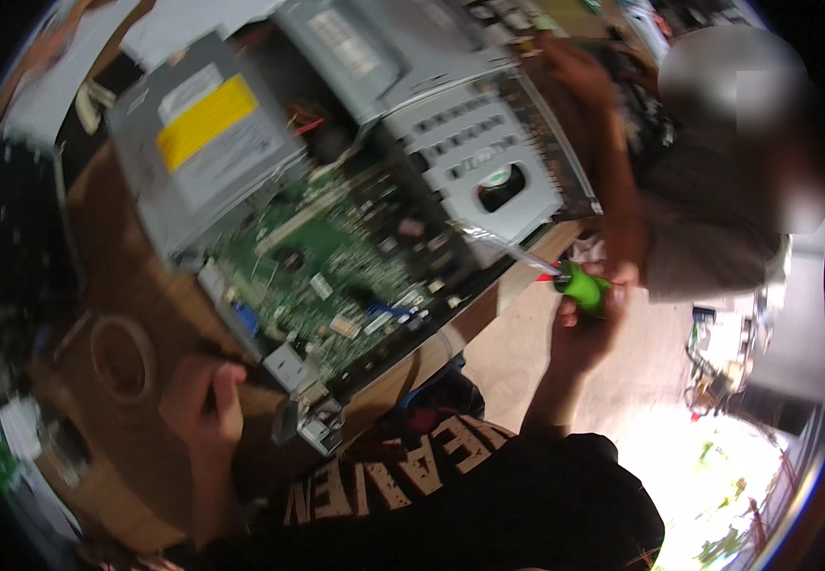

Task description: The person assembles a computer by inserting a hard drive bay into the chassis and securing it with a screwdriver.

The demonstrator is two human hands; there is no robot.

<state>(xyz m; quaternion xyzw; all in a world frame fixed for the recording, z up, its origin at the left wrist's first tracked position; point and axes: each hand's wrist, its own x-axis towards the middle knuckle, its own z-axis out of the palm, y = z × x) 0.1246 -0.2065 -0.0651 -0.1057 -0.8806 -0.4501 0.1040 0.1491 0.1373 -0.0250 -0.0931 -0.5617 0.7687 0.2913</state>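
Observation:
An opened desktop computer case lies on the wooden table, its green motherboard [308,276] exposed. My right hand [591,324] is wrapped round the green handle of a screwdriver [584,288]. The shaft points up and left, and its tip is near the lower edge of the perforated metal drive bracket [474,157]; whether it touches is too blurred to tell. My left hand [201,404] is by the case's near left corner, fingers curled, with nothing visible in them. A grey optical drive [213,157] with a yellow label sits on the left of the case.
Another person's arm [612,162] reaches in by the far right side of the case. A roll of tape [119,357] lies on the table [98,219] at the left. Dark equipment [13,228] stands at the far left. Metal connector parts [313,423] jut from the near corner.

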